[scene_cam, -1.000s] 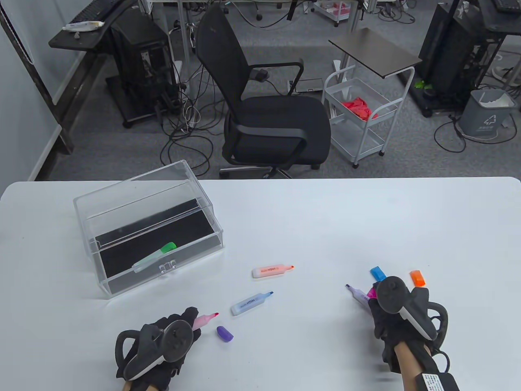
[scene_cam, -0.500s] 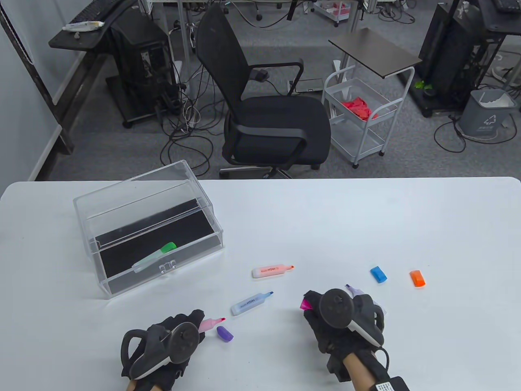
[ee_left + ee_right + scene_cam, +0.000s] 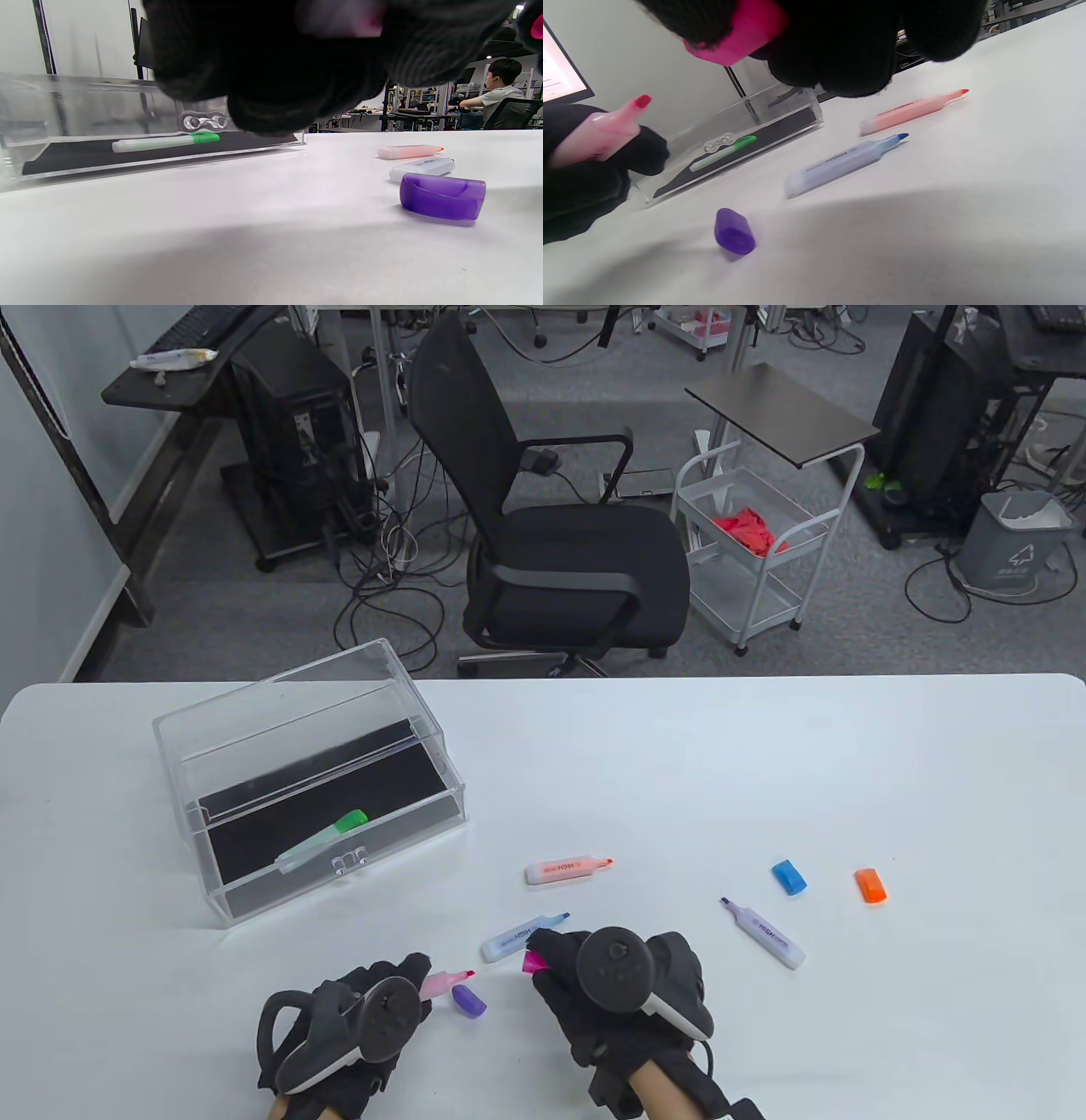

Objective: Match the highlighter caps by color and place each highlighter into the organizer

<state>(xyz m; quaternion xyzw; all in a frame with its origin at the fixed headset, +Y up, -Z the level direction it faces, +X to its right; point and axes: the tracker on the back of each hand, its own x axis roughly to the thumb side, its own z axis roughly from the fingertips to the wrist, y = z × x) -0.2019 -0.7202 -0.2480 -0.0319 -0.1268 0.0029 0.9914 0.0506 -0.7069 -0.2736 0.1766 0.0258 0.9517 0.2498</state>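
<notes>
My left hand (image 3: 373,1010) grips an uncapped pink highlighter (image 3: 445,982), its red tip pointing right; the same pink highlighter (image 3: 598,129) shows in the right wrist view. My right hand (image 3: 594,976) pinches a magenta cap (image 3: 534,962), also seen as a magenta cap (image 3: 736,34), a short way right of that tip. A purple cap (image 3: 468,1000) lies on the table between the hands. The clear organizer (image 3: 254,729) at the left holds a capped green highlighter (image 3: 322,840). Uncapped blue (image 3: 522,937), orange (image 3: 567,869) and purple (image 3: 764,933) highlighters lie on the table.
A blue cap (image 3: 789,876) and an orange cap (image 3: 870,886) lie at the right on the white table (image 3: 764,755). An office chair (image 3: 560,517) and a wire cart (image 3: 751,543) stand beyond the far edge. A seated person (image 3: 500,89) shows in the background.
My right hand has carried the magenta cap leftward from beside the purple highlighter to near the pink highlighter's tip. The left hand has shifted slightly right with the highlighter.
</notes>
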